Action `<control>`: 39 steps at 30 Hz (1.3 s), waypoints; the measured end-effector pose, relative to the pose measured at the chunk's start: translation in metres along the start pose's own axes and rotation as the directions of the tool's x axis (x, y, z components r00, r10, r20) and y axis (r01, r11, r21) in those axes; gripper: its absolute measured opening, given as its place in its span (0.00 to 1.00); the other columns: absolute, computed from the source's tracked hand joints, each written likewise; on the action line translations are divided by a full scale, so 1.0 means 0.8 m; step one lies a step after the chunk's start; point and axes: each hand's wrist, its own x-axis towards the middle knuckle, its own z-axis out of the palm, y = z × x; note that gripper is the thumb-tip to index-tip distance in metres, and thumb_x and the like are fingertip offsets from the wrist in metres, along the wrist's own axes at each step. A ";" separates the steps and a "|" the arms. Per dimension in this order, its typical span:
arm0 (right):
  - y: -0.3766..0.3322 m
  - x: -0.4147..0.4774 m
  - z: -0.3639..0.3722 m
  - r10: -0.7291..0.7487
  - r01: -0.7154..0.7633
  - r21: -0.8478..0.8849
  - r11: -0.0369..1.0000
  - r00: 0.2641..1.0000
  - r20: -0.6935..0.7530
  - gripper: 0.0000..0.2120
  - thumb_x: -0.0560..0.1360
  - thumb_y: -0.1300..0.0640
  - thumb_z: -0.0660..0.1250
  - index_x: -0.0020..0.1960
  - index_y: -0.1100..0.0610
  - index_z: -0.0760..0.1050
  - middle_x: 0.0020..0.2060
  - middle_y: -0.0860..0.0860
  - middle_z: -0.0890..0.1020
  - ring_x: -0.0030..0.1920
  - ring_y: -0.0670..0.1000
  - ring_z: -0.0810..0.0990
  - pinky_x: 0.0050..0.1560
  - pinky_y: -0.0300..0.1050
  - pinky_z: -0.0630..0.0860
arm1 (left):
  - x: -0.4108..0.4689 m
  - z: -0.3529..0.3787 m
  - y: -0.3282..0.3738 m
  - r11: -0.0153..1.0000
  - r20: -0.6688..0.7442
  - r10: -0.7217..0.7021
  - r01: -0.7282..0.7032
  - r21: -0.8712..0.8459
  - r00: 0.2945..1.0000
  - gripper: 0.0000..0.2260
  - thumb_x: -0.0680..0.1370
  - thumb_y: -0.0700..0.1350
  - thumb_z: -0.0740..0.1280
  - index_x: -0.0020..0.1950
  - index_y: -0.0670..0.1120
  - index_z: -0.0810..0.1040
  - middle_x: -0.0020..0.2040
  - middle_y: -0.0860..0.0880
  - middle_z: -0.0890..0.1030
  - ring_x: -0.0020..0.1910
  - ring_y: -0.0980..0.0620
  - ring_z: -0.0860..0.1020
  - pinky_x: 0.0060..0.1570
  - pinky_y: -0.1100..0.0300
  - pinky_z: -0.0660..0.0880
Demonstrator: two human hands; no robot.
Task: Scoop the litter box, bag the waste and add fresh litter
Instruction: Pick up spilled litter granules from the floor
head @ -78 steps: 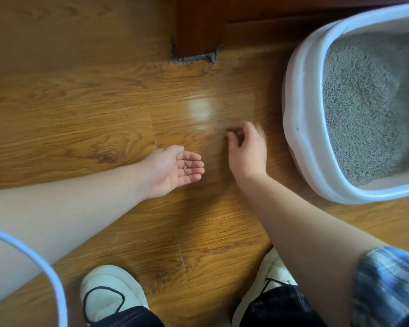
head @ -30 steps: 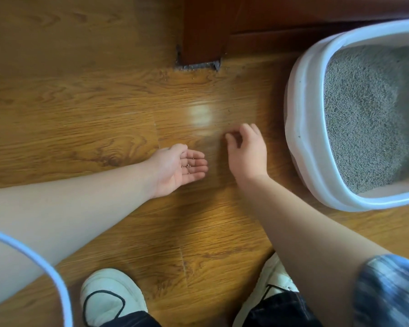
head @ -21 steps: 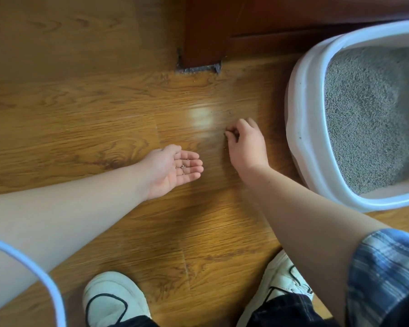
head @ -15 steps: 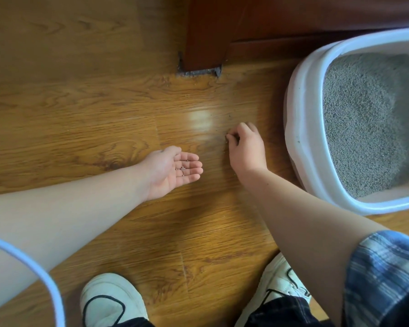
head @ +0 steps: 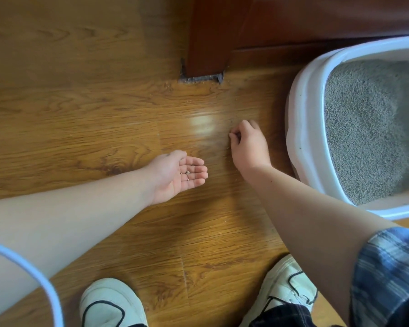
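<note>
While stray litter grains [head: 187,172] were apparently being gathered off the floor [head: 104,128] beside the litter box [head: 300,138], at its right edge, a few were held in the spread left hand [head: 175,178]. The right hand [head: 249,145] was pinched at the boards, whether on a grain could not be told. Emptying the palm was judged next.

Glossy honey-brown plank floor [head: 104,119] fills the view, with a board seam running toward 6 o'clock. At 12 o'clock a dark reddish-brown furniture leg [head: 208,36] stands on it, with grey dust [head: 200,79] along its foot and a matching dark panel [head: 316,17] toward 1 o'clock. A pale patch of reflected light [head: 202,125] lies near centre
</note>
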 end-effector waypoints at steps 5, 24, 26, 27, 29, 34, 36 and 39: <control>-0.003 -0.001 -0.002 0.006 -0.007 0.013 1.000 1.000 0.016 0.03 0.79 0.58 0.64 0.46 0.53 0.72 0.43 0.45 0.71 0.40 0.46 0.73 0.43 0.44 0.74 | 0.005 0.008 0.000 1.000 -0.012 -0.008 0.008 -0.004 1.000 0.20 0.85 0.46 0.51 0.56 0.34 0.78 0.50 0.37 0.83 0.48 0.42 0.83 0.49 0.50 0.81; 0.005 0.047 -0.017 0.098 -0.092 0.179 0.980 0.995 -0.029 0.04 0.79 0.57 0.65 0.47 0.50 0.76 0.47 0.46 0.76 0.44 0.45 0.76 0.42 0.40 0.75 | 0.013 0.014 0.005 1.000 0.022 -0.009 0.009 0.010 1.000 0.19 0.85 0.46 0.52 0.55 0.36 0.78 0.46 0.40 0.82 0.45 0.45 0.83 0.45 0.53 0.82; 0.006 0.049 -0.015 0.086 -0.081 0.167 0.983 0.996 -0.021 0.04 0.79 0.57 0.65 0.46 0.50 0.75 0.46 0.46 0.76 0.44 0.45 0.76 0.42 0.41 0.75 | 0.012 0.010 0.007 1.000 0.019 -0.004 0.004 0.002 1.000 0.19 0.85 0.46 0.52 0.55 0.36 0.78 0.46 0.40 0.82 0.44 0.45 0.83 0.44 0.53 0.82; 0.008 0.048 -0.014 0.080 -0.076 0.156 0.985 0.997 -0.021 0.05 0.79 0.57 0.65 0.45 0.51 0.75 0.46 0.46 0.76 0.43 0.45 0.76 0.40 0.41 0.74 | 0.012 0.008 0.008 1.000 0.016 -0.001 0.001 -0.003 1.000 0.19 0.85 0.46 0.52 0.55 0.36 0.78 0.46 0.40 0.82 0.44 0.45 0.83 0.44 0.53 0.82; 0.009 0.047 -0.012 0.068 -0.064 0.122 0.990 0.997 -0.029 0.06 0.80 0.57 0.64 0.44 0.51 0.74 0.44 0.46 0.76 0.41 0.47 0.76 0.38 0.44 0.75 | 0.012 0.006 0.010 1.000 0.011 0.004 -0.004 -0.006 1.000 0.19 0.85 0.46 0.52 0.55 0.36 0.78 0.46 0.40 0.82 0.44 0.45 0.83 0.45 0.53 0.82; -0.001 0.048 -0.011 0.042 -0.039 0.066 0.997 0.998 -0.040 0.07 0.79 0.59 0.62 0.43 0.51 0.70 0.41 0.42 0.72 0.41 0.50 0.75 0.41 0.51 0.79 | 0.011 0.002 0.014 1.000 0.008 0.021 -0.021 -0.004 1.000 0.19 0.85 0.46 0.51 0.56 0.36 0.78 0.47 0.40 0.82 0.45 0.45 0.83 0.46 0.53 0.82; -0.003 0.047 -0.013 0.078 -0.073 0.130 0.989 0.996 -0.036 0.07 0.79 0.58 0.63 0.43 0.50 0.71 0.42 0.42 0.74 0.42 0.48 0.75 0.42 0.50 0.79 | 0.010 0.001 0.014 1.000 0.002 0.021 -0.021 -0.003 1.000 0.19 0.85 0.45 0.52 0.55 0.36 0.78 0.46 0.40 0.82 0.45 0.45 0.83 0.46 0.53 0.82; -0.001 0.043 -0.016 0.104 -0.101 0.210 0.972 0.995 -0.004 0.07 0.79 0.57 0.65 0.44 0.49 0.74 0.42 0.42 0.76 0.42 0.46 0.76 0.43 0.47 0.79 | 0.011 0.003 0.014 1.000 -0.002 0.018 -0.018 -0.009 1.000 0.19 0.85 0.45 0.51 0.55 0.35 0.78 0.46 0.40 0.82 0.44 0.45 0.83 0.45 0.53 0.82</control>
